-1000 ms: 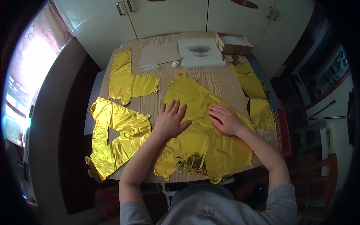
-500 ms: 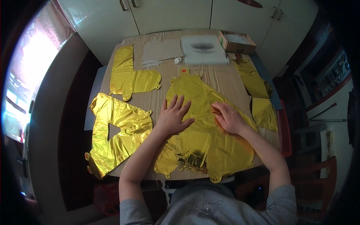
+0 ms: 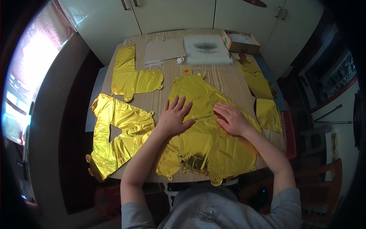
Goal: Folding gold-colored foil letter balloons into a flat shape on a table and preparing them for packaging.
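Note:
A large flat gold foil balloon (image 3: 202,93) lies across the middle of the table, its sheet wrinkled and small tabs along its edges. My left hand (image 3: 174,116) rests on its left part, palm down with the fingers spread. On the right part lies my right hand (image 3: 231,119), palm down, its fingers stretched out close together. Neither hand grips anything. Left of my left forearm is a shiny gold foil balloon (image 3: 133,131) with a hole through it. Beyond that one, a bent gold foil balloon (image 3: 129,78) lies flat.
More gold foil (image 3: 259,82) lies along the table's right side, near a red basket (image 3: 289,133). At the back are a grey-brown sheet (image 3: 164,49), a white package (image 3: 207,53), a small white roll (image 3: 180,60) and an open cardboard box (image 3: 241,45). White cabinets (image 3: 175,15) stand behind the table (image 3: 225,72).
The fingers of my right hand have flattened a little onto the foil and edged left. The lower part of the large balloon has shifted very slightly left. My left hand has hardly moved.

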### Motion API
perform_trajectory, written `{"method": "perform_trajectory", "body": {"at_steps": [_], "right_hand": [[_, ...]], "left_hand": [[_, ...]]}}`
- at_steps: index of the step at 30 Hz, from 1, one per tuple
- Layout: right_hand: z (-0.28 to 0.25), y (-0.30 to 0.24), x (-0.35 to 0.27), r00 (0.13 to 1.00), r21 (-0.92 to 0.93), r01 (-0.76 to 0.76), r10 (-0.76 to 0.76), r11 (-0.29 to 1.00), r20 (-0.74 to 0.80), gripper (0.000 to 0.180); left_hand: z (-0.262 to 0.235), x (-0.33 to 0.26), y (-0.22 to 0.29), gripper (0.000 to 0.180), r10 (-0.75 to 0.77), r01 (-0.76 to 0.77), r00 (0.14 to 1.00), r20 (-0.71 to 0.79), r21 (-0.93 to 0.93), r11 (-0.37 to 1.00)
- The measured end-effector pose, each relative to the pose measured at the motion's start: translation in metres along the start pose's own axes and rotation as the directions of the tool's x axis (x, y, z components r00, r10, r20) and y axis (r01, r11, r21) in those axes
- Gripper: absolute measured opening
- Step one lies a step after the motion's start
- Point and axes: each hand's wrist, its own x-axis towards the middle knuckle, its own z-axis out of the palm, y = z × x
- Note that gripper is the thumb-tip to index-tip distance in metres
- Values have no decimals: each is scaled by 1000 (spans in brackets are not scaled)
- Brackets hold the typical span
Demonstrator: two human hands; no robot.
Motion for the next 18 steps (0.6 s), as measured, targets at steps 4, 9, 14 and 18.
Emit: {"method": "perform_trajectory", "body": {"at_steps": [4,9,14,18], "right_hand": [[0,-1,1,1000,-18,22,-22,1000,8,35],[1,1,0,1000,-25,22,-22,999,-1,32],[1,0,0,1000,-24,22,-22,999,-2,32],[1,1,1,999,-17,39,-39,999,-1,31]], "left_hand": [[-1,-1,1,77,-7,7,1000,4,9,1000],[-1,0,0,76,-4,4,1000,5,22,1000],[-1,-1,0,77,1,-1,1000,0,27,1000],[-1,-1,-1,77,1,-1,1000,2,35,999]]}}
